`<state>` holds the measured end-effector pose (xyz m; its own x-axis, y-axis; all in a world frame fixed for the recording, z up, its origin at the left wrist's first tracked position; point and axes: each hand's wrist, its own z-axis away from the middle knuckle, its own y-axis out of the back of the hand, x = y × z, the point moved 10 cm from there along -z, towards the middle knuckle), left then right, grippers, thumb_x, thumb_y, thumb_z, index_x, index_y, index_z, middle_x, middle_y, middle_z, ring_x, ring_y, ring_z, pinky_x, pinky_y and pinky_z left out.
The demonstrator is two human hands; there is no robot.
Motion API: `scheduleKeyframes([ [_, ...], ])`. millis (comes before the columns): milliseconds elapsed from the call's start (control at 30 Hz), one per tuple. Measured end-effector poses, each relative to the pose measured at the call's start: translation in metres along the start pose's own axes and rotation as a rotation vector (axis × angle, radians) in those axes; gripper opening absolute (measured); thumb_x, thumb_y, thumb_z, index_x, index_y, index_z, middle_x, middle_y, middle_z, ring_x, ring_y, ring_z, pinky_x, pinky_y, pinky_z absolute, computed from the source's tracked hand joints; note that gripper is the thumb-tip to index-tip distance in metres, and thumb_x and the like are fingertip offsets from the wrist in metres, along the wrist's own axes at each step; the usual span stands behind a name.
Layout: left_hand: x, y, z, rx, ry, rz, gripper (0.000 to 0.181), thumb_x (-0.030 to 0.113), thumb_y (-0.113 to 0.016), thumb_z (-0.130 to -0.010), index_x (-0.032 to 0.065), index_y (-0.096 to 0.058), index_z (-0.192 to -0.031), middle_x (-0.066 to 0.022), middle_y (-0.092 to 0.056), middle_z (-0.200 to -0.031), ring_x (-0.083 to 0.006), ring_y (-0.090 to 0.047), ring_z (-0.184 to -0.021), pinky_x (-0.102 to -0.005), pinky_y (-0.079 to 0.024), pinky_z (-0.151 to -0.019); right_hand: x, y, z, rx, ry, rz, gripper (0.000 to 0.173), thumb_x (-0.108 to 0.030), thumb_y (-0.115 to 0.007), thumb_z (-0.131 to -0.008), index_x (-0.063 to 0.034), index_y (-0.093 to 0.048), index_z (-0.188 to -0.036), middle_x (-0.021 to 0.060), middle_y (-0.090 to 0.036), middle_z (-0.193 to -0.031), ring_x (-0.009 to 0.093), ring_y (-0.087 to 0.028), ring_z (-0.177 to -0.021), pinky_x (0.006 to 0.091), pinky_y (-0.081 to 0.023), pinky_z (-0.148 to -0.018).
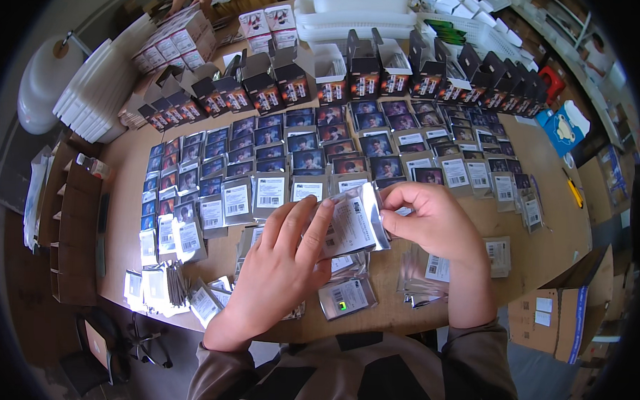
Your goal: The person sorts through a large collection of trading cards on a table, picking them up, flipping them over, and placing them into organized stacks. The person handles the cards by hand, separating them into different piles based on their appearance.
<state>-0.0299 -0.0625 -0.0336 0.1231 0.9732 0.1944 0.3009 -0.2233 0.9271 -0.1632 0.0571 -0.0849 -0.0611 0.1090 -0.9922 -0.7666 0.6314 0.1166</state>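
Observation:
A clear plastic sleeve packet (351, 226) with a white printed label is held above the table between both hands. My left hand (283, 265) grips its left side, with fingers laid over the top. At the shiny right edge, the thumb and forefinger of my right hand (441, 217) pinch the plastic. Beneath the hands lie similar labelled packets, one single packet (348, 299) near the table's front edge and a pile (426, 272) under my right wrist. Beyond are rows of picture cards (306, 160) in sleeves, some overlapping; the held packet and hands hide part of them.
Open black printed boxes (364, 77) form an arc behind the cards. White plastic trays (353, 18) are stacked further back. A yellow utility knife (573, 189) lies at the right, near a blue carton (563, 126). Packet stacks (155, 287) stand front left. Another person's hand (204, 0) shows at the back.

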Motion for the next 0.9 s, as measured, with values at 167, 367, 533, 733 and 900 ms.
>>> scheduleKeyframes([
  [167, 0.000, -0.002, -0.001, 0.005, -0.004, 0.012, 0.086, 0.010, -0.079, -0.074, 0.0070, -0.041, -0.152, -0.0163, -0.052, -0.142, -0.0375, -0.052, -0.130, -0.0461, -0.051, -0.103, -0.002, -0.001, 0.001, -0.008, 0.006, 0.101, 0.016, -0.009, -0.070, -0.095, 0.0050, -0.072, -0.102, 0.0059, -0.073, -0.087, 0.007, -0.063, -0.078, 0.0264, -0.051, -0.069],
  [367, 0.001, -0.005, -0.001, 0.013, 0.001, -0.008, 0.085, 0.009, -0.078, -0.075, 0.0077, -0.042, -0.152, -0.0162, -0.051, -0.142, -0.0378, -0.052, -0.130, -0.0470, -0.051, -0.104, -0.002, -0.001, 0.000, -0.009, 0.003, 0.134, 0.016, -0.011, -0.068, -0.097, 0.0043, -0.071, -0.099, 0.0050, -0.072, -0.082, 0.007, -0.061, -0.073, 0.0277, -0.050, -0.065],
  [533, -0.002, -0.001, -0.001, 0.028, 0.011, -0.013, 0.086, 0.008, -0.079, -0.074, 0.0085, -0.042, -0.152, -0.0165, -0.050, -0.143, -0.0382, -0.052, -0.130, -0.0475, -0.051, -0.105, 0.001, 0.004, -0.002, -0.012, -0.031, 0.082, 0.016, -0.013, -0.068, -0.099, 0.0031, -0.070, -0.096, 0.0034, -0.071, -0.081, 0.006, -0.059, -0.071, 0.0263, -0.049, -0.064],
  [733, -0.010, 0.002, 0.001, 0.043, 0.042, -0.039, 0.091, 0.009, -0.082, -0.072, 0.0094, -0.041, -0.153, -0.0140, -0.050, -0.145, -0.0389, -0.050, -0.131, -0.0469, -0.051, -0.105, -0.008, 0.019, 0.002, 0.054, -0.036, -0.008, 0.023, -0.020, -0.067, -0.103, 0.0024, -0.070, -0.103, -0.0002, -0.070, -0.084, 0.004, -0.060, -0.074, 0.0228, -0.052, -0.064],
  [900, -0.014, 0.001, 0.002, 0.027, 0.069, -0.047, 0.093, 0.010, -0.083, -0.071, 0.0094, -0.041, -0.154, -0.0133, -0.050, -0.145, -0.0383, -0.050, -0.131, -0.0469, -0.053, -0.102, -0.007, 0.020, 0.001, 0.051, -0.034, -0.076, 0.026, -0.022, -0.064, -0.104, 0.0035, -0.069, -0.106, 0.0001, -0.068, -0.086, 0.006, -0.065, -0.079, 0.0250, -0.058, -0.068],
])
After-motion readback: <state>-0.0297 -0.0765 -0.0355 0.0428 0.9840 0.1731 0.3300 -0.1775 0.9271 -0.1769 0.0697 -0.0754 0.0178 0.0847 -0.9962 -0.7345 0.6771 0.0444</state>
